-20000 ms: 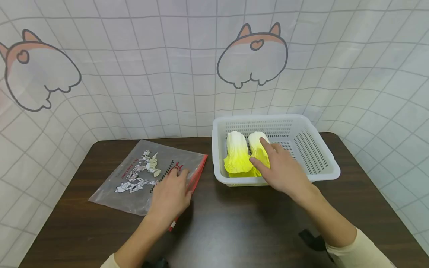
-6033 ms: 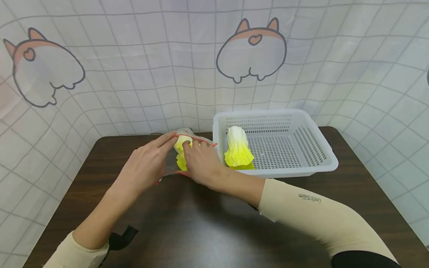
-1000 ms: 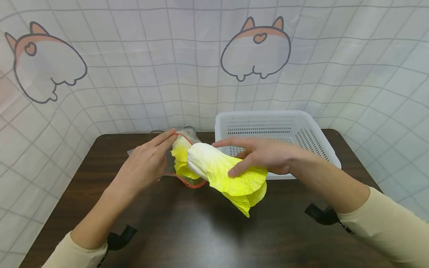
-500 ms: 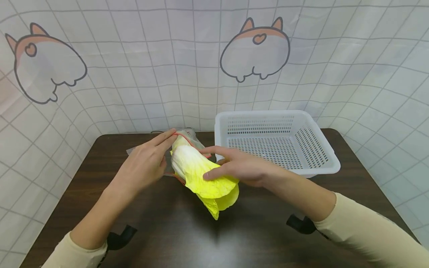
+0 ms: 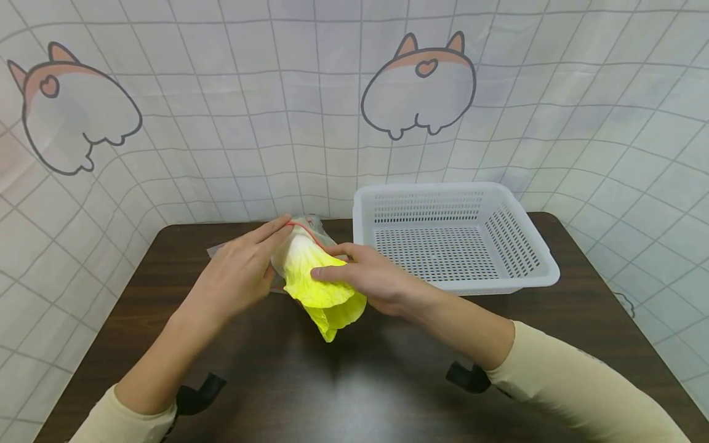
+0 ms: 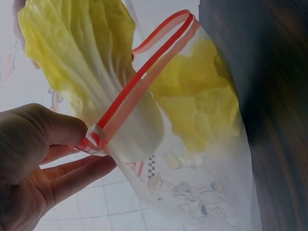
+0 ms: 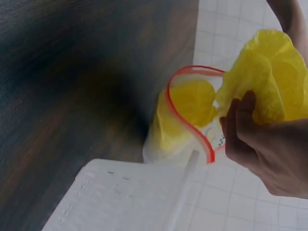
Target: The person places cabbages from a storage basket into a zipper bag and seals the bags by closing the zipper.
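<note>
My right hand (image 5: pixel 376 277) grips a napa cabbage (image 5: pixel 321 283) by its yellow leafy part, thumb on top. The white base points left into the mouth of a clear zip bag (image 6: pixel 226 163) with cartoon figures printed on it. Between thumb and fingers, my left hand (image 6: pixel 43 159) pinches the bag's red zip edge (image 6: pixel 132 86) at one end. That edge loops wide apart, and the white base shows through the film past it. Deeper in the bag lies another cabbage (image 6: pixel 197 101), its yellow leaves visible through the plastic.
A white slotted plastic basket (image 5: pixel 454 286) stands right of the bag at the back of the dark wooden table (image 5: pixel 354 387). Behind it hangs a white grid-patterned curtain (image 5: pixel 310 111). A dark strap piece (image 5: pixel 202 394) sits by each forearm.
The bag lay flat 20 seconds ago with both cabbages in the basket; by 6 seconds ago one was in it. Over the last second my right hand moved the second cabbage left into the mouth.
</note>
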A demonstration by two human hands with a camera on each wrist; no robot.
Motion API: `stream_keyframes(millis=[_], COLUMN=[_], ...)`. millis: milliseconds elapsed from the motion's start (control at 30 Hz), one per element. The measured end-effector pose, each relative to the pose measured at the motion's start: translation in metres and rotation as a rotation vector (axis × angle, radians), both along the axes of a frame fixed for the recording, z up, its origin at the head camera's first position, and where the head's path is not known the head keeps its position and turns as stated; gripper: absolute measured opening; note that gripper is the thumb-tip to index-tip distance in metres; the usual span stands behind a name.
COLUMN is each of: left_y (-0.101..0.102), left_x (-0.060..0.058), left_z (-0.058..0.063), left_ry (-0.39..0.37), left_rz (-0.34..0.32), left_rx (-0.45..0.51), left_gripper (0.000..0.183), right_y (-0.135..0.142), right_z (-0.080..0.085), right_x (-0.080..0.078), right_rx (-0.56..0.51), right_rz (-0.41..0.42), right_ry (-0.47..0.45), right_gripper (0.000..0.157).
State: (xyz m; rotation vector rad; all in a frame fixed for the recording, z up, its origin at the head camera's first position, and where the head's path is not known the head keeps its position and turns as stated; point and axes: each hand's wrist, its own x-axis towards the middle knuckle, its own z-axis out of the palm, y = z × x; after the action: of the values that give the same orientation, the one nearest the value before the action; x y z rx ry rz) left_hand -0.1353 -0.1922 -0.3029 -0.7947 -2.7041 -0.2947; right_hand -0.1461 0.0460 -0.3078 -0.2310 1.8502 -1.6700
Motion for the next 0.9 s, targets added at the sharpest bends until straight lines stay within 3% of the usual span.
stream_keyframes(millis=[433, 800, 900], left_y=[0.002, 0.004, 0.004], left_x=[-0.002, -0.004, -0.005], left_z=[0.002, 0.002, 0.002], left_ry=[-0.027, -0.020, -0.013], left_rz=[-0.020, -0.028, -0.035], left_rx=[-0.014, -0.022, -0.013], left_gripper=[0.065, 0.063, 0.062], right_y=[-0.018, -0.028, -0.031], right_z=[-0.009, -0.018, -0.020], right_x=[0.001, 0.004, 0.006], right_rx=[-0.173, -0.208, -0.200], right_rz=[-0.101, -0.201, -0.223], right_ry=[-0.052, -0.071, -0.040], right_gripper=[0.044, 0.055, 0.057])
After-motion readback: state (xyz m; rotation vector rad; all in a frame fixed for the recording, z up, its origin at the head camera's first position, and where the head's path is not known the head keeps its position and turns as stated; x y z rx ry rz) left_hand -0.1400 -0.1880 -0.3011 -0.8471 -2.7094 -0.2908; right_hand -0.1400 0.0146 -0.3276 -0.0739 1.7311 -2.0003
